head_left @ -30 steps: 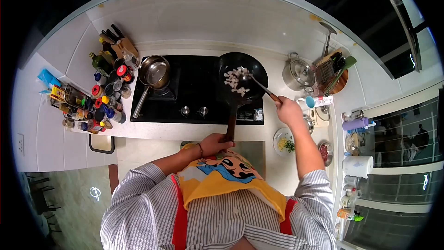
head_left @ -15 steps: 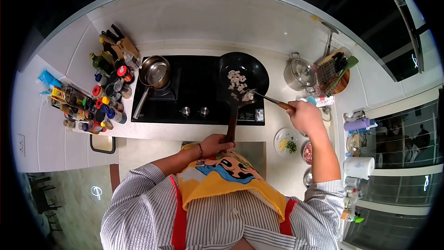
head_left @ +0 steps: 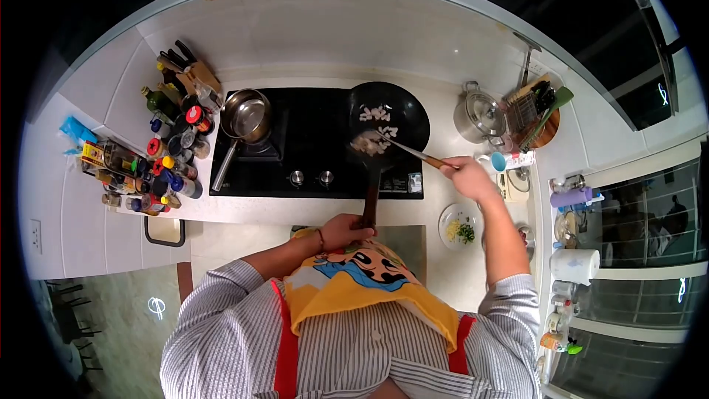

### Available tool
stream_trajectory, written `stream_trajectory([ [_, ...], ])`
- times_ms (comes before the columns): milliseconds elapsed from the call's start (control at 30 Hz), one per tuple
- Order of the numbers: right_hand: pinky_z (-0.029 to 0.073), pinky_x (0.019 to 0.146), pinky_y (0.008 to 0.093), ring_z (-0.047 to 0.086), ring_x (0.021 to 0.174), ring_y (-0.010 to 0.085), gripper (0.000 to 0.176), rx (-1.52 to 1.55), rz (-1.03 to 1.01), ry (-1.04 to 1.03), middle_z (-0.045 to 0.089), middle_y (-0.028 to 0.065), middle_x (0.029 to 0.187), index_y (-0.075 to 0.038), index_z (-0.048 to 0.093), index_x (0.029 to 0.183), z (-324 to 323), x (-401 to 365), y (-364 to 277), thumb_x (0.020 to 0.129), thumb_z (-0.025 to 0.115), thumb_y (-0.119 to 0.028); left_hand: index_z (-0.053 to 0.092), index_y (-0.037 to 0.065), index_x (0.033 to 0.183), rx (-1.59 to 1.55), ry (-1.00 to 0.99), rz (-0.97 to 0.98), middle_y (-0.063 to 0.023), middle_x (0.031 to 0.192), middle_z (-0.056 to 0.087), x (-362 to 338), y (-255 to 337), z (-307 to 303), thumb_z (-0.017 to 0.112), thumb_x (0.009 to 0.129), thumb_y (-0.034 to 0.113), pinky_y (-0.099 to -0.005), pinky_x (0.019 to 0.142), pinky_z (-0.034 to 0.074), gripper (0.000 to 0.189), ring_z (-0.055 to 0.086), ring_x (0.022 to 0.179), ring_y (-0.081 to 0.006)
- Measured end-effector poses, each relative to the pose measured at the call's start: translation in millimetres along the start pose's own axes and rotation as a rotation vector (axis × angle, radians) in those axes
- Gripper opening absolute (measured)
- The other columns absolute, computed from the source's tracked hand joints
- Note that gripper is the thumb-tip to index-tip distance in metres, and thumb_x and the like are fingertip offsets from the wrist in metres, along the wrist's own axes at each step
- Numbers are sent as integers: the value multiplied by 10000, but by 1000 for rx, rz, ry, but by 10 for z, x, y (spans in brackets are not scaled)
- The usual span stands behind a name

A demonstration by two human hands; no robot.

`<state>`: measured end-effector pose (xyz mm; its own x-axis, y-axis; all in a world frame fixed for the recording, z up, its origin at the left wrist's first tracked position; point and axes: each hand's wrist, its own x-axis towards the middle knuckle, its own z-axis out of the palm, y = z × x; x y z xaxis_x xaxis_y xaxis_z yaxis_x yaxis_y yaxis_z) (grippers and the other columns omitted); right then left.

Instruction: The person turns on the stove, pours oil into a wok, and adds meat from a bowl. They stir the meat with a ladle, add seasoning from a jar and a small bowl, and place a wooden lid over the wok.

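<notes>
Wok (head_left: 410, 114) sits on hob (head_left: 317, 133) right side; left hand (head_left: 343, 230) closed round its handle (head_left: 368, 196) at hob's front edge; right hand (head_left: 465, 177), right of hob, grips spatula (head_left: 405, 148), blade in pale food pieces (head_left: 373, 139) in wok

White counter (head_left: 258, 210) carries hob (head_left: 317, 133), lidded pot (head_left: 478, 114), bottles (head_left: 159, 162), plate (head_left: 443, 222)

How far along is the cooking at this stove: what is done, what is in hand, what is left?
Done: pale pieces lie in the wok on the stove. In hand: the left hand grips the handle; the right hand holds a spatula, blade among the pieces. Left: they look pale, so probably more frying; the chopped bits on the plate are not yet added.
</notes>
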<state>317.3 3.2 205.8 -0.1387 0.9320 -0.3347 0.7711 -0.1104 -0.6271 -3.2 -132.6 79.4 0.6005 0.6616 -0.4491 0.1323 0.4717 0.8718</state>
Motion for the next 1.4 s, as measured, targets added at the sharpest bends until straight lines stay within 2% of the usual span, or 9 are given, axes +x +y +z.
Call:
stream_trajectory([
  [167,554,879,457,701,958,384,282,-580,-46,132,746,189,1009,-144,762,1161,-426,-526,-613,937,663,-285,644,-11,1262,-37,-6,3,-76,1198,732,12,-24,-25,658,1018,251,-297,1013,510,358,668,1081,-144],
  [433,550,844,471,696,931,404,267,-263,-76,283,737,213,967,-112,738,1139,458,336,221,976,608,-279,644,-16,1267,6,-3,3,-77,1199,731,37,-22,-8,662,1014,248,-290,1008,507,367,666,1078,-142],
  [600,521,831,356,691,870,316,301,149,93,-12,734,190,912,-100,749,1182,347,296,267,974,658,-298,638,-24,1275,-6,-8,-6,-79,1199,730,20,21,-24,668,1008,243,-294,1006,509,379,666,1079,-144],
  [800,551,860,422,705,957,361,293,-418,-33,120,744,205,987,-102,764,1148,-412,-351,-508,923,682,-270,642,-20,1262,-27,-17,32,-75,1186,737,51,-43,-33,693,999,302,-293,982,521,419,678,1084,-138],
  [1000,549,861,485,682,979,414,292,-517,-33,210,729,224,1005,-98,726,1150,222,136,-3,965,599,-287,614,-38,1305,-15,-27,1,-104,1231,726,74,-5,-23,669,1007,229,-303,1029,511,403,671,1119,-163],
  [1100,545,804,460,713,895,377,284,-137,-64,207,748,190,932,-88,732,1136,548,377,353,979,613,-293,612,-39,1309,-19,-33,9,-102,1233,727,66,13,-26,667,1007,228,-304,1027,511,407,672,1126,-168],
  [1167,523,711,398,680,737,257,301,183,94,1,725,112,821,-53,741,1124,545,384,457,987,637,-301,615,-36,1308,47,-9,-7,-99,1231,729,4,134,-10,667,1006,228,-304,1025,510,404,671,1129,-166],
  [1267,493,657,337,586,657,156,327,231,327,-119,672,58,767,-25,748,1125,24,159,145,979,666,-306,616,-33,1310,55,-24,17,-100,1228,729,33,66,-20,673,1003,237,-307,1032,506,414,672,1126,-167],
  [1400,463,619,304,548,628,135,289,139,304,-26,666,27,761,-44,766,1129,-209,111,74,979,662,-268,618,-28,1313,57,-28,18,-98,1227,730,58,23,-33,676,1002,250,-308,1043,501,421,672,1127,-165],
])
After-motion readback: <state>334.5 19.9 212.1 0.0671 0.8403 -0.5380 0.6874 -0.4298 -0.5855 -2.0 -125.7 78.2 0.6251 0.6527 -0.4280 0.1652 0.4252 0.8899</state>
